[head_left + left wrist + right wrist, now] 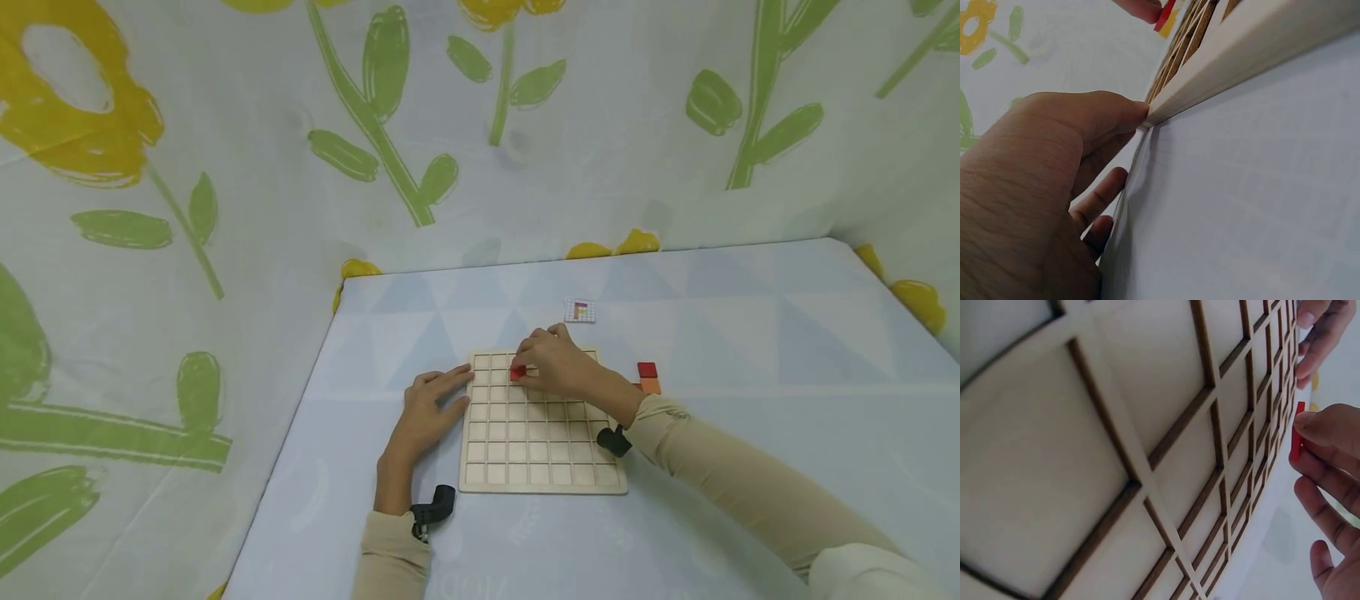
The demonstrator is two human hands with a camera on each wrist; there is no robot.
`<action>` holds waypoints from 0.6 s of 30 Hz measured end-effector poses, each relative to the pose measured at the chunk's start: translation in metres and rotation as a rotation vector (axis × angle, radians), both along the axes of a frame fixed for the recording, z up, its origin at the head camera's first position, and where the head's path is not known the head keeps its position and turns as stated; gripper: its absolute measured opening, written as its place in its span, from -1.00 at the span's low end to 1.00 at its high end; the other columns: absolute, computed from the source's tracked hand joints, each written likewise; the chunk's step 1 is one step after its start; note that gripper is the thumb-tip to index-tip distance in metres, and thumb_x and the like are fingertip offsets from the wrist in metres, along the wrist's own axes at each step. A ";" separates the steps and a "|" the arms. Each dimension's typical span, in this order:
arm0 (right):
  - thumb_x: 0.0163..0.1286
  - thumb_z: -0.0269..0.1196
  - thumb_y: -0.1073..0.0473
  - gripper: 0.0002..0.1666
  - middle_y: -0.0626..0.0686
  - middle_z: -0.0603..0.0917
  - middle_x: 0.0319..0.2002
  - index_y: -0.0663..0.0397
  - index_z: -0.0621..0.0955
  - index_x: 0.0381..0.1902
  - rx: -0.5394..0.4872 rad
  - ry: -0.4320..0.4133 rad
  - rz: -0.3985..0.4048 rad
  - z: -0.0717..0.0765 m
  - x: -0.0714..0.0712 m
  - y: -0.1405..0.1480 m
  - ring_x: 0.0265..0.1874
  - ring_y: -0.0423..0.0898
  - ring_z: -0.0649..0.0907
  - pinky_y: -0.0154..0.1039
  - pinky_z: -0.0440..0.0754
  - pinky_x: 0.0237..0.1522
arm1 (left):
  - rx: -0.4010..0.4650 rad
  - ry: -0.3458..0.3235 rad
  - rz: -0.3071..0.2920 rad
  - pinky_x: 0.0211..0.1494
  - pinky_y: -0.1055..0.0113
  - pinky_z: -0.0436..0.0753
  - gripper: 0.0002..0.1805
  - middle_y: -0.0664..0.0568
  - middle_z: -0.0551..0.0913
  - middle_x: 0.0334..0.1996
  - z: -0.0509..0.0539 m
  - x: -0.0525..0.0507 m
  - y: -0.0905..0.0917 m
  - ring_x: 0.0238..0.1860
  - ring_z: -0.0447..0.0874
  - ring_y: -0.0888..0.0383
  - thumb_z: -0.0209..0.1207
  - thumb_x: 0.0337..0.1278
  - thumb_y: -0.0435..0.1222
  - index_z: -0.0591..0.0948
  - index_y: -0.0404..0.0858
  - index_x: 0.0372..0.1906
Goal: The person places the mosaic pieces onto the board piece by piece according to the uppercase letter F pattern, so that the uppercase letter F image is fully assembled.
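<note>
My right hand (558, 367) pinches a thin red square tile (517, 373) between thumb and fingers. It holds the tile over the upper part of a wooden grid board (517, 452). In the right wrist view the tile (1297, 434) stands on edge, apart from the nearer cells; whether it touches the board cannot be made out. At the board's left side lies my left hand (423, 417), fingers extended. In the left wrist view its thumb (1113, 112) touches the corner of the wooden rim (1210, 69).
To the right of the board, partly behind the right forearm, lie a red tile (647, 369), an orange tile (650, 386) and a bit of another red one. A small printed card (580, 311) with a coloured grid pattern lies beyond the board. Flowered cloth (570, 183) hangs behind the table.
</note>
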State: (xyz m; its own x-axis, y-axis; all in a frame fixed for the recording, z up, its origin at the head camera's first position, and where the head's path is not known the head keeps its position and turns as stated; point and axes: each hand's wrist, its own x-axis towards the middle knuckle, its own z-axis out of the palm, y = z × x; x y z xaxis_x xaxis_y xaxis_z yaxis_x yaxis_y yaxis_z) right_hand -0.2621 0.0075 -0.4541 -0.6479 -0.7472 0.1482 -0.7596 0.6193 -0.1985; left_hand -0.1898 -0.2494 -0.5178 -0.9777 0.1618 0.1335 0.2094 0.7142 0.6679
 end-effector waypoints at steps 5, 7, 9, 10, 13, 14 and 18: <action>0.28 0.44 0.04 -0.80 -0.04 0.74 -0.08 -0.12 0.79 -0.14 0.048 -0.026 -0.025 -0.001 0.000 -0.005 0.02 -0.03 0.59 0.14 0.35 0.11 | 0.004 0.003 -0.009 0.37 -0.10 0.12 -0.54 0.33 0.42 0.39 0.001 0.000 -0.001 0.33 0.27 0.03 0.22 0.36 -0.14 0.58 0.05 0.33; 0.29 0.43 0.05 -0.80 -0.03 0.73 -0.07 -0.13 0.79 -0.13 0.064 -0.026 -0.031 -0.002 0.000 -0.006 0.03 -0.03 0.58 0.15 0.35 0.12 | 0.005 0.006 -0.011 0.37 -0.11 0.12 -0.54 0.32 0.42 0.39 0.001 0.000 -0.001 0.33 0.27 0.02 0.21 0.36 -0.15 0.58 0.05 0.33; 0.30 0.42 0.05 -0.80 -0.03 0.74 -0.06 -0.12 0.79 -0.12 0.076 -0.024 -0.034 -0.002 0.000 -0.006 0.03 -0.03 0.58 0.15 0.35 0.13 | 0.006 0.016 -0.017 0.36 -0.12 0.13 -0.54 0.29 0.43 0.39 0.002 0.000 -0.001 0.33 0.27 0.01 0.21 0.36 -0.15 0.58 0.02 0.33; 0.30 0.42 0.06 -0.79 -0.03 0.74 -0.06 -0.12 0.79 -0.11 0.081 -0.021 -0.036 -0.002 0.000 -0.006 0.03 -0.03 0.58 0.15 0.35 0.13 | 0.006 0.022 -0.021 0.35 -0.13 0.13 -0.55 0.28 0.44 0.38 0.002 0.000 -0.001 0.33 0.28 0.00 0.21 0.36 -0.16 0.59 0.01 0.32; 0.30 0.41 0.07 -0.78 -0.04 0.74 -0.05 -0.11 0.79 -0.10 0.090 -0.001 -0.033 -0.003 0.000 -0.006 0.03 -0.04 0.58 0.13 0.36 0.10 | 0.004 0.032 -0.028 0.33 -0.13 0.14 -0.55 0.27 0.44 0.38 0.003 0.000 0.000 0.32 0.29 -0.01 0.21 0.35 -0.17 0.59 -0.01 0.32; 0.30 0.42 0.07 -0.78 -0.03 0.74 -0.05 -0.11 0.79 -0.09 0.089 0.002 -0.029 -0.003 0.000 -0.006 0.03 -0.03 0.58 0.12 0.36 0.10 | 0.004 0.028 -0.026 0.34 -0.12 0.14 -0.55 0.28 0.44 0.38 0.003 0.000 0.000 0.32 0.29 0.00 0.21 0.35 -0.17 0.59 -0.01 0.32; 0.29 0.43 0.07 -0.78 -0.04 0.74 -0.05 -0.10 0.80 -0.10 0.074 -0.001 -0.015 -0.005 -0.001 -0.006 0.04 -0.04 0.57 0.12 0.35 0.09 | 0.005 0.008 -0.018 0.35 -0.09 0.13 -0.54 0.32 0.43 0.38 0.003 0.000 -0.001 0.32 0.28 0.02 0.22 0.35 -0.17 0.58 0.01 0.32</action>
State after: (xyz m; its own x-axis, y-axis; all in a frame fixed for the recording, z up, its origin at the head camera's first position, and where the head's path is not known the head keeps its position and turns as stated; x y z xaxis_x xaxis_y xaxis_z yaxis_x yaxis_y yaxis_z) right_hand -0.2629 0.0017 -0.4592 -0.6591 -0.7463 0.0925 -0.7501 0.6435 -0.1525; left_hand -0.1893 -0.2503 -0.5148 -0.9737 0.1782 0.1419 0.2270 0.7068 0.6700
